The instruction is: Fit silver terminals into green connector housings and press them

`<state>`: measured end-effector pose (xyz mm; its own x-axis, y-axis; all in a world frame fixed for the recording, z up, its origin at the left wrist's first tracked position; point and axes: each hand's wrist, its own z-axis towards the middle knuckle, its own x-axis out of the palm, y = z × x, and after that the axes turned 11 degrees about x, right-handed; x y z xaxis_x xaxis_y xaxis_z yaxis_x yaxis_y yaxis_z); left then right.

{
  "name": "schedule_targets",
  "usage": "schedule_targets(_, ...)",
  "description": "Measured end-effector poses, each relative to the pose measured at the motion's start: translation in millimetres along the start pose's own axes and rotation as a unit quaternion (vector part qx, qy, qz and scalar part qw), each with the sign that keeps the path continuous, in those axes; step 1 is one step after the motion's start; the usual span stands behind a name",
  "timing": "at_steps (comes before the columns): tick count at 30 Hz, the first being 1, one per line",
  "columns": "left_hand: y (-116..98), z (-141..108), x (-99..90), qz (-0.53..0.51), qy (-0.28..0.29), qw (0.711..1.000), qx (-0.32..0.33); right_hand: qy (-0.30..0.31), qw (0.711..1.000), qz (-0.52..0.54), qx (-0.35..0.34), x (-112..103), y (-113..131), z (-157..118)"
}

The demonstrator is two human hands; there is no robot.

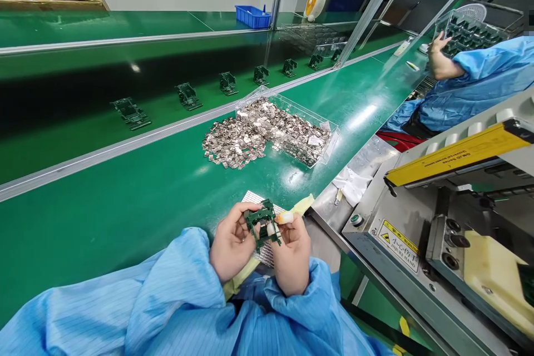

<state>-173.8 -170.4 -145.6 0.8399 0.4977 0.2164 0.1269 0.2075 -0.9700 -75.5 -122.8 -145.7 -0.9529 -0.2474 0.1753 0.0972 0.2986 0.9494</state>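
A dark green plastic frame part (262, 217) is held up between my two hands, close to my body. My left hand (231, 245) pinches its left side with thumb and fingers closed. My right hand (293, 250) grips its right side; white coverings show on the fingertips there. Whether a small piece sits between the right fingers is hidden. Below the hands lies a white gridded pad (251, 197) with a yellow strip (304, 204) along it. Beyond them a heap of small silvery metal pieces (233, 144) spills from a clear plastic tray (329, 147) lying on the green bench.
Several similar green parts (188, 95) stand in a row on the dark conveyor (54, 117). To my right is a machine with a yellow bar (459, 153) and a warning label (394, 245). A co-worker's hand (440, 44) holds a tray of green parts (471, 33) at far right.
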Motion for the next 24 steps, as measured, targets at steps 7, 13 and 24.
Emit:
schedule_targets(7, -5.9, -5.3, 1.2, 0.017, 0.014, 1.0, -0.003, -0.007, 1.0, 0.017, 0.003, -3.6, 0.6, -10.4)
schedule_targets(13, -2.1, -15.8, 2.2, 0.036, 0.035, 0.999, -0.018, -0.025, 0.999, 0.045, 0.009, -9.1, -1.8, -23.1)
schedule_targets(24, -3.5, -2.1, -1.8, 0.015, 0.082, 0.996, -0.027, -0.106, 0.993, -0.007, -0.048, -60.8, -18.8, -24.0)
